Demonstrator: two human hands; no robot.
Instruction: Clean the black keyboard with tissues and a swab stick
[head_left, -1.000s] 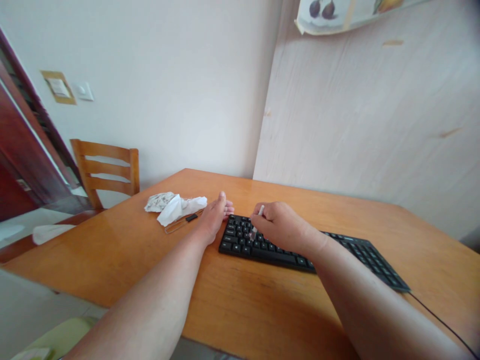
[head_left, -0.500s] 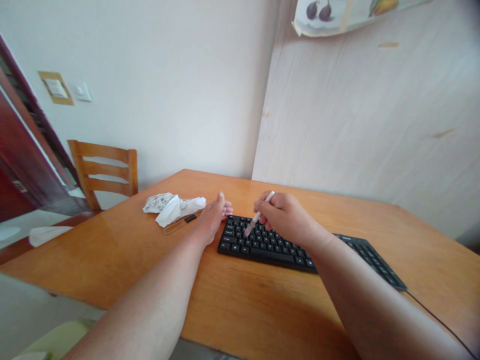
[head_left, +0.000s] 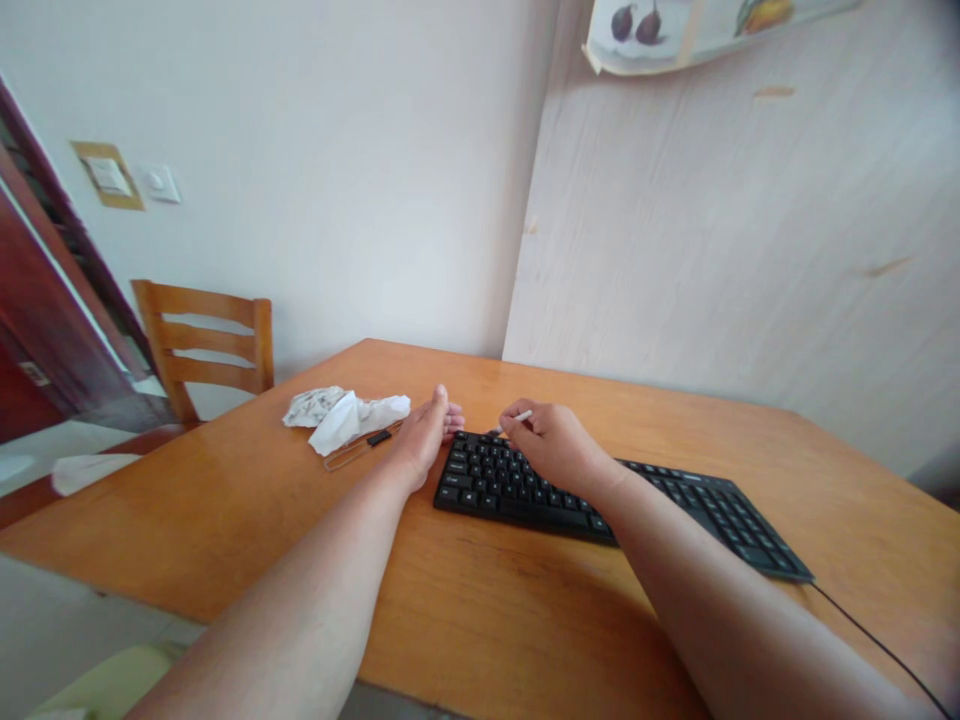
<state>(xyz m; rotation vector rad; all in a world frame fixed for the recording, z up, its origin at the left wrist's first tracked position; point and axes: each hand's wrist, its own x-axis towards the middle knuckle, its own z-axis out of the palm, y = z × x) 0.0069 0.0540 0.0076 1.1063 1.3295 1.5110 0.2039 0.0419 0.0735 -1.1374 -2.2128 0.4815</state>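
A black keyboard (head_left: 525,491) lies on the wooden table, partly covered by my right hand and forearm. My right hand (head_left: 551,435) is closed round the white handle of a small brush (head_left: 523,416). The brush is tilted low, its dark tip at the keyboard's back edge near the top left keys. My left hand (head_left: 426,440) stands on edge beside the keyboard's left end, thumb up and fingers stretched out, holding nothing. Whether it touches the keyboard I cannot tell.
Left of my left hand lie crumpled white paper (head_left: 349,415) and a thin wire-like item with a black piece (head_left: 379,437). The keyboard's cable (head_left: 874,630) runs off the right front. A wooden chair (head_left: 210,340) stands beyond the left edge, with walls behind the table (head_left: 480,610).
My right hand has moved the brush from the left-hand letter keys back to the keyboard's rear edge, tilting it flatter. My left hand has stayed in place.
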